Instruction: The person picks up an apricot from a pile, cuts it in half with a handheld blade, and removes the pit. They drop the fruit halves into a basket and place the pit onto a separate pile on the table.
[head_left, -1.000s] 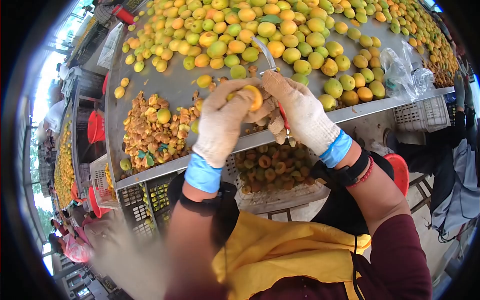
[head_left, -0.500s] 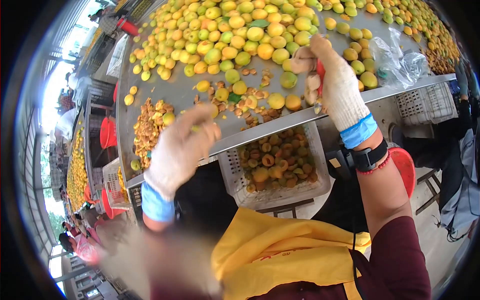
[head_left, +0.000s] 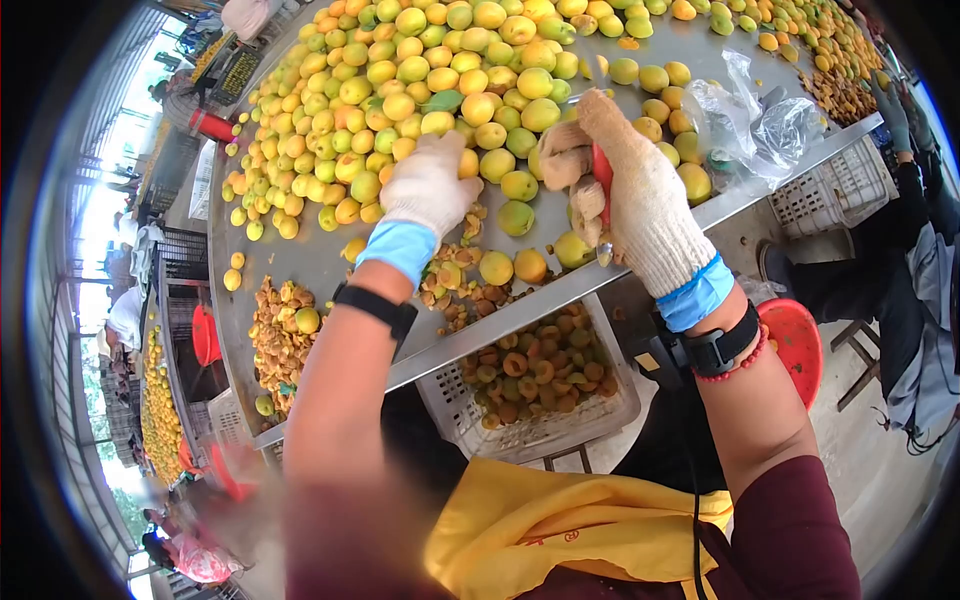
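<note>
My left hand, in a white glove with a blue cuff, is at the near edge of the pile of yellow-green fruit. Its fingers curl down among the fruit, and whether they grip one is hidden. My right hand, gloved as well, is closed round a red-handled tool whose metal tip points down over the table edge. Whole fruit lies just left of it. Cut pieces are scattered on the metal table below my left hand.
A white crate of halved fruit stands below the table edge. A heap of pulp pieces lies at the left, a clear plastic bag at the right. A red basin is right of my forearm. Other people work at far left and right.
My left hand has moved up and forward from near the table edge to the fruit pile. My right hand still holds the red tool and appears slightly further left as the view shifts.
</note>
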